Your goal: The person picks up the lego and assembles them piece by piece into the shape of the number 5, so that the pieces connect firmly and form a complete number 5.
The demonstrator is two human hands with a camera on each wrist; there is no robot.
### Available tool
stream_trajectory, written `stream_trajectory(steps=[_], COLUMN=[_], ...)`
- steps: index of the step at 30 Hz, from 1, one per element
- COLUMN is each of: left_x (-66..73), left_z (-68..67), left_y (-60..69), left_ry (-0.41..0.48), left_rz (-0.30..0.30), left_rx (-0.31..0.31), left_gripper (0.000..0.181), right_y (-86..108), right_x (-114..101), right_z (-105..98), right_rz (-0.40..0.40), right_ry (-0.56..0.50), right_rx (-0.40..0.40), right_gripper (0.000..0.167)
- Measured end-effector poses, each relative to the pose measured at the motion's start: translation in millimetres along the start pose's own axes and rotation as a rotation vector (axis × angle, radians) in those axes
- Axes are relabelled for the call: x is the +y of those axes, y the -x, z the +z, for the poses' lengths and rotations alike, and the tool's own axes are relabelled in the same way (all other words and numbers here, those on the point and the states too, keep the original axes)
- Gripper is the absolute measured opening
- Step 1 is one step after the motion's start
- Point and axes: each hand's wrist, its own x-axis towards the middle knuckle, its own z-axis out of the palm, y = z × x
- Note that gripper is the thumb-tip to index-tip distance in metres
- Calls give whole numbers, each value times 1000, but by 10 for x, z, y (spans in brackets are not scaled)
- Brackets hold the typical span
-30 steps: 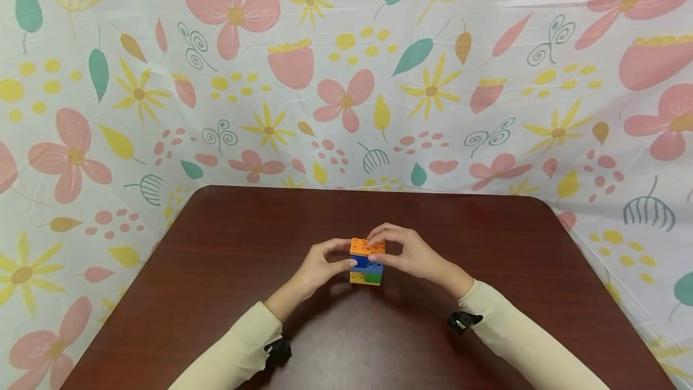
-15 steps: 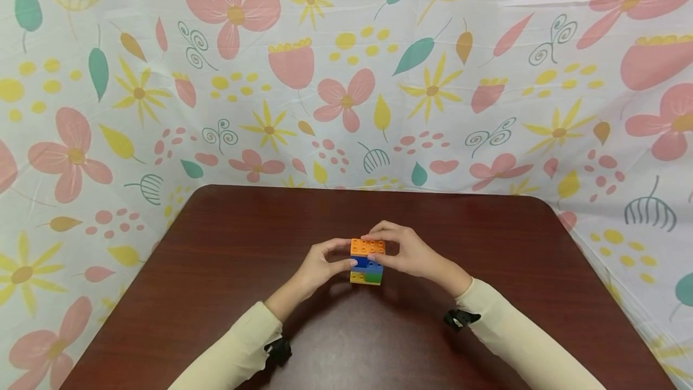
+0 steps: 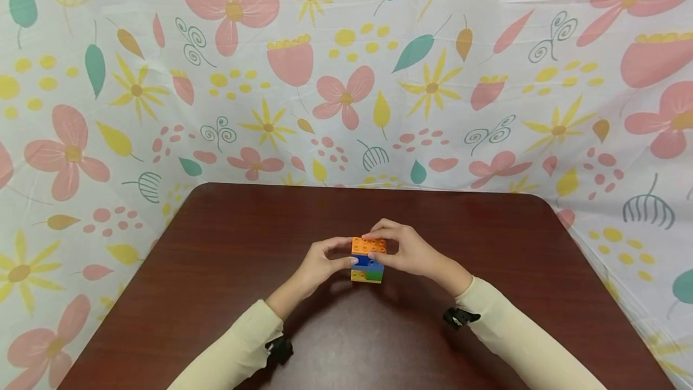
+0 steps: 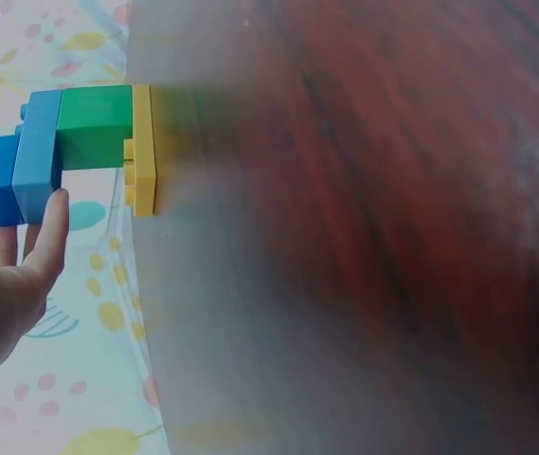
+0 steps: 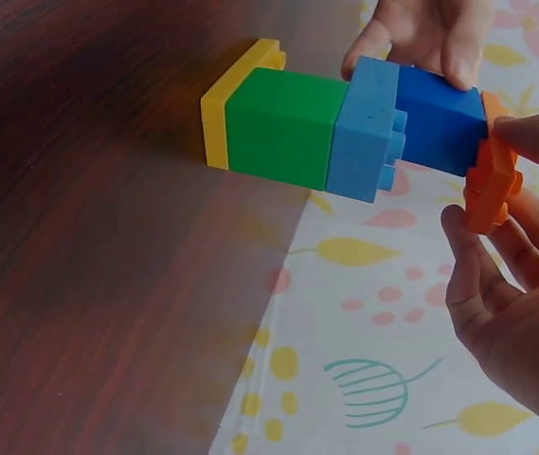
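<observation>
A stack of toy building bricks stands upright on the table in the head view. From bottom to top come a thin yellow brick [image 5: 215, 123], a green brick [image 5: 283, 123], a light blue brick [image 5: 357, 142], a dark blue brick [image 5: 440, 118] and a thin orange brick [image 3: 369, 245]. My left hand [image 3: 316, 266] holds the blue bricks from the left, thumb in front and fingers behind. On the other side my right hand [image 3: 414, 251] pinches the orange brick by its edges. The right wrist view shows the orange brick overhanging the dark blue one.
The dark brown table [image 3: 216, 245] has rounded far corners. Behind it hangs a white cloth [image 3: 346, 35] printed with flowers and leaves. A black strap [image 3: 278, 349] is on the left wrist, and another black strap [image 3: 461, 318] is on the right.
The fingers of my right hand have slid off the orange brick's top to its far edge. The left hand keeps its hold, and the stack stays in place.
</observation>
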Motion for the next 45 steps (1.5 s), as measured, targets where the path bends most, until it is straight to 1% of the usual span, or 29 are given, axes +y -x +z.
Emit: stream_trajectory(steps=[5, 6, 9, 12, 13, 18, 27, 34, 37, 41, 45], left_x=[-4, 14, 146, 280, 305, 297, 299, 315, 318, 310, 309], left_z=[5, 8, 15, 22, 21, 20, 24, 18, 15, 19, 34], left_y=[-9, -6, 53, 112, 128, 118, 85, 86, 90, 93, 87], left_ry=[7, 3, -22, -42, -46, -18, 28, 50, 39, 17, -8], left_rz=[-11, -16, -5, 8, 16, 5, -12, -24, -25, -25, -15], left_rx=[1, -2, -8, -16, -17, -19, -2, -12, -11, -6, -4], left_gripper=[44, 44, 42, 41, 40, 41, 41, 40, 40, 40, 40], right_y=[-12, -12, -14, -20, -25, -58, -78, -62, -50, -23, 34], right_x=[-22, -26, -32, -33, -33, -43, -95, -95, -90, -109, -131], right_z=[11, 18, 50, 101, 118, 169, 174, 214, 234, 224, 162], right_rz=[16, 21, 43, 45, 42, 29, 66, 39, 42, 34, 18], right_ry=[11, 15, 23, 30, 28, 13, 12, 43, 93, 157, 168], right_rx=[2, 2, 5, 33, 46, 95, 113, 145, 147, 128, 97], right_gripper=[33, 33, 32, 32, 32, 29, 27, 28, 29, 31, 37])
